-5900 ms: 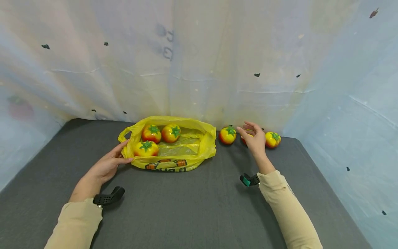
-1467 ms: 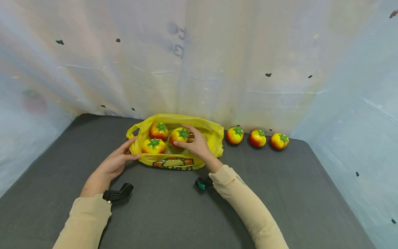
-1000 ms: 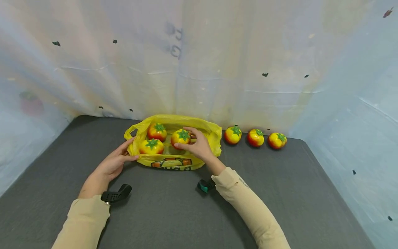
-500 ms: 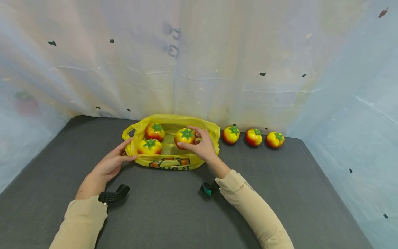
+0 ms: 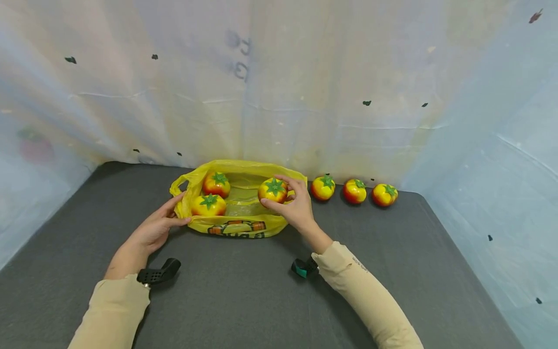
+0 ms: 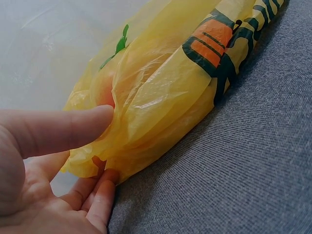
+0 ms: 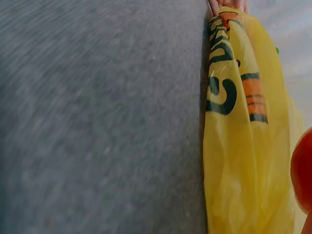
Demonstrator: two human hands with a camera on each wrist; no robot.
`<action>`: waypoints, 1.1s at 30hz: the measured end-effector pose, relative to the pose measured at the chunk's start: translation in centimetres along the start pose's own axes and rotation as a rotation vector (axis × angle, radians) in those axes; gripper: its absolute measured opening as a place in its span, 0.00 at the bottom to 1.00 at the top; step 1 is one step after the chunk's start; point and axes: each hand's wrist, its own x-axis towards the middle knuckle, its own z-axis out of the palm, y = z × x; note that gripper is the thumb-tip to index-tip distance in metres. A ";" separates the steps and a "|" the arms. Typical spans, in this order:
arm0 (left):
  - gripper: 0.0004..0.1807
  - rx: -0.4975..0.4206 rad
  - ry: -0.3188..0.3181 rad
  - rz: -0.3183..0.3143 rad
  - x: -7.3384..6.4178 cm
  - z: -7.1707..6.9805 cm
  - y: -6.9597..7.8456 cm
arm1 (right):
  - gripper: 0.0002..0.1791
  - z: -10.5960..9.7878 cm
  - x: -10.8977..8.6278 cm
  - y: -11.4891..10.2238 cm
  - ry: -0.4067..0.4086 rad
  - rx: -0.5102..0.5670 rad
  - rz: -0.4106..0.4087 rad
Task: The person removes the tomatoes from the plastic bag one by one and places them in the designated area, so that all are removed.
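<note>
In the head view, my right hand (image 5: 297, 203) holds a red-and-yellow tomato (image 5: 271, 189) with a green star-shaped top, thumb on the near side and fingers on the far side. The tomato is over the right half of an open yellow plastic bag (image 5: 241, 226). Two more tomatoes, one behind (image 5: 213, 186) and one in front (image 5: 207, 207), lie inside the bag at its left. My left hand (image 5: 152, 230) grips the bag's left end by the handle; the left wrist view shows the thumb (image 6: 68, 127) pressed against the plastic. Part of the held tomato (image 7: 303, 170) shows in the right wrist view.
Right of the bag, three similar tomatoes (image 5: 322, 188), (image 5: 354, 192), (image 5: 384, 195) stand in a row along the back of the dark grey table (image 5: 235, 295). A pale curtain (image 5: 279, 87) hangs behind the table, with pale blue sheeting at the sides.
My right hand has come from the row of tomatoes to the bag and taken hold of a tomato inside. Since then it has carried it rightward. My left hand has stayed at the bag's left end.
</note>
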 end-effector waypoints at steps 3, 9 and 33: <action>0.48 0.002 -0.002 0.002 0.0 0.1 0.1 | 0.34 -0.5 -0.2 0.2 -0.001 -0.002 0.004; 0.48 0.000 -0.005 0.003 0.0 0.1 0.2 | 0.33 -1.6 -0.8 0.1 -0.008 -0.031 0.038; 0.47 -0.002 -0.002 -0.001 0.1 0.0 0.0 | 0.33 -6.0 -2.3 2.2 0.043 -0.139 0.096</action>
